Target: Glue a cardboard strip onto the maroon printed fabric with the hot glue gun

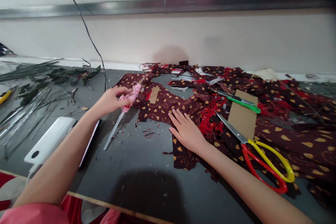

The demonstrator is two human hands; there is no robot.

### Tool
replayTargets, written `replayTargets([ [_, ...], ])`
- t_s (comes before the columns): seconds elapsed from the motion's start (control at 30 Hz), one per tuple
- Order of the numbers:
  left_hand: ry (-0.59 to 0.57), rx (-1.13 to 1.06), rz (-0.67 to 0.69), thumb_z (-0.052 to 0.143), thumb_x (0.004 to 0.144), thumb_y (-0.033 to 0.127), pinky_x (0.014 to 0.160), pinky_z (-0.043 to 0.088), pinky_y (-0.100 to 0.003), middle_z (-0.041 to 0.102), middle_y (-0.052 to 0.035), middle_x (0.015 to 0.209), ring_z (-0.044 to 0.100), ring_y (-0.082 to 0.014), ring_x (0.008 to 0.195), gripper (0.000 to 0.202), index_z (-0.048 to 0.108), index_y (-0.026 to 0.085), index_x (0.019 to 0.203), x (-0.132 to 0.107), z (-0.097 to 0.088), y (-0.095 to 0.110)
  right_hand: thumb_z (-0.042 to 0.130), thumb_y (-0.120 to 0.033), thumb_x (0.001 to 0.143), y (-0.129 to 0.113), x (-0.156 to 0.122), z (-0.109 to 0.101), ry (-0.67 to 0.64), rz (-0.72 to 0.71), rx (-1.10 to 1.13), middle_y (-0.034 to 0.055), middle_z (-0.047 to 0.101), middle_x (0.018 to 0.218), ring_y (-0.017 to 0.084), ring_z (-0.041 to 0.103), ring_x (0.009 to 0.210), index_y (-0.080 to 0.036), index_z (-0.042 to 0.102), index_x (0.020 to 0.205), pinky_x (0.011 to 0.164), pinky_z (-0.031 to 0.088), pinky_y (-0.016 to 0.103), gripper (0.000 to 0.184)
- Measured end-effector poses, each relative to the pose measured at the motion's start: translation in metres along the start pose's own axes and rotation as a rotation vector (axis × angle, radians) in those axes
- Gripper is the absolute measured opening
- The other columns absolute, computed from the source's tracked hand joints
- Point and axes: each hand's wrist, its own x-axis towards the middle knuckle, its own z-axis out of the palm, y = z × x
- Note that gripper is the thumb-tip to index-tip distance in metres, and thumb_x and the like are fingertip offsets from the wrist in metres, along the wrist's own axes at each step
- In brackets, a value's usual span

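My left hand (111,100) is closed around a pink glue gun (131,97) with a clear glue stick (113,132) sticking out of its back toward me. Its nozzle points at dark maroon patterned fabric (168,106) spread over the grey table (141,168). My right hand (186,130) lies flat with fingers stretched out, pressing on the near edge of that fabric. A small brown cardboard piece (153,94) sits on the cloth just past the gun.
Large scissors with red and yellow handles (265,162) lie right of my right hand, beside a cardboard sheet (243,113) and green-handled scissors (240,102). Red thread (212,115) tangles on the cloth. A white device (49,140) and green wire stems (31,87) lie at left. A black cable (88,31) hangs down the wall.
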Motion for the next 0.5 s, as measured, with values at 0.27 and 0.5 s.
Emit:
replayTargets([
  [0.27,0.026,0.205,-0.044,0.056,0.08,0.044,0.096,0.039,-0.037,0.067,-0.0091,0.11,0.054,-0.018,0.096,0.048,0.064,0.006,0.108,0.042,-0.061,-0.018,0.037,-0.04,0.097,0.001,-0.047,-0.003,-0.019,-0.117,0.037,0.008,0.032,0.153,0.024,0.025,0.142,-0.016,0.033,0.146,0.114,0.029,0.048,0.055],
  [0.5,0.0,0.27,-0.023,0.055,0.08,0.043,0.091,0.041,-0.035,0.068,-0.0089,0.108,0.056,-0.0202,0.095,0.046,0.066,0.008,0.108,0.054,-0.048,-0.014,0.038,-0.037,0.097,-0.004,-0.028,-0.029,0.143,-0.049,0.154,0.0141,0.057,0.132,0.025,0.052,0.121,-0.01,0.056,0.127,0.104,0.044,0.043,0.044],
])
